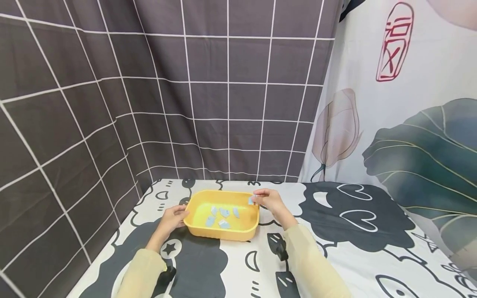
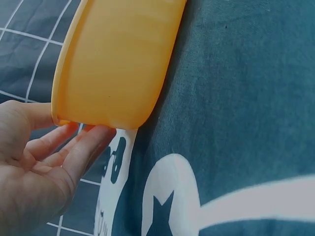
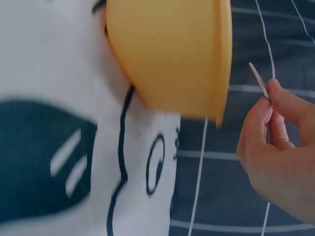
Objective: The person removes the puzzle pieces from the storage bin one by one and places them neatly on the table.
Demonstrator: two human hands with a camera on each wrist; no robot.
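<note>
A yellow tray (image 1: 219, 234) stands on a patterned cloth (image 1: 238, 258), with five small light-blue pieces (image 1: 225, 212) lying apart or close together on its floor, towards the middle and left. Another piece (image 1: 251, 200) is in the right hand (image 1: 271, 201), pinched between thumb and fingertips; in the head view it appears at the tray's far right corner, and the right wrist view shows it above the rim, not touching it. The left hand (image 1: 172, 218) holds the tray's left end, thumb at the rim and fingers against the outside, slightly bent. Both wrist views show only the tray's outer walls, its inside hidden. The held piece appears nearly edge-on from the right wrist, and markings on the pieces are too small to read.
</note>
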